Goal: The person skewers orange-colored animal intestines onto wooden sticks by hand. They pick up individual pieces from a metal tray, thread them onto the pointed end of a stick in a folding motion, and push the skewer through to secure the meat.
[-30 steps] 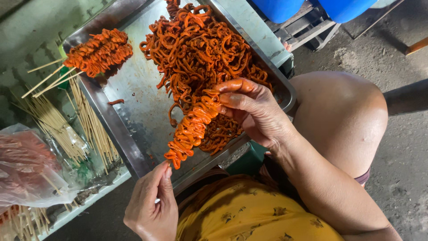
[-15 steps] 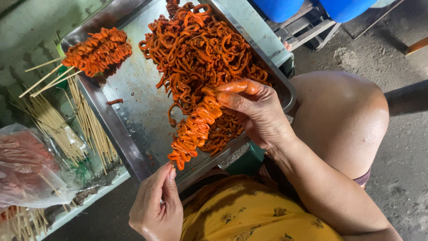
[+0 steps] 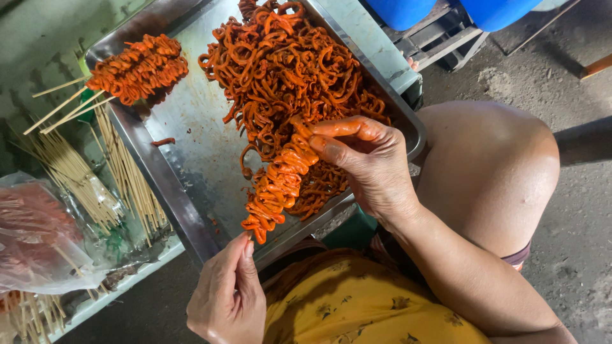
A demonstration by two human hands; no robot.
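My left hand (image 3: pixel 226 296) pinches the bottom end of a thin stick near the tray's front rim. The stick is loaded with folded orange marinated meat strips (image 3: pixel 277 185) and slants up to the right over the tray. My right hand (image 3: pixel 366 162), its fingers stained orange, grips the upper end of that loaded skewer, thumb and fingers closed around the top pieces. Behind it lies a big tangled pile of the same orange strips (image 3: pixel 287 70) in the steel tray (image 3: pixel 162 185).
Finished skewers (image 3: pixel 137 67) rest at the tray's far left corner. Bare bamboo sticks (image 3: pixel 127 175) lie left of the tray beside a clear plastic bag (image 3: pixel 38 236). Blue containers (image 3: pixel 408 9) stand at the top right, and my bare knee (image 3: pixel 491 165) is at the right.
My left hand has shifted slightly right along the tray's front rim, still pinching the stick. My right hand keeps its grip on the skewer's top, barely moved.
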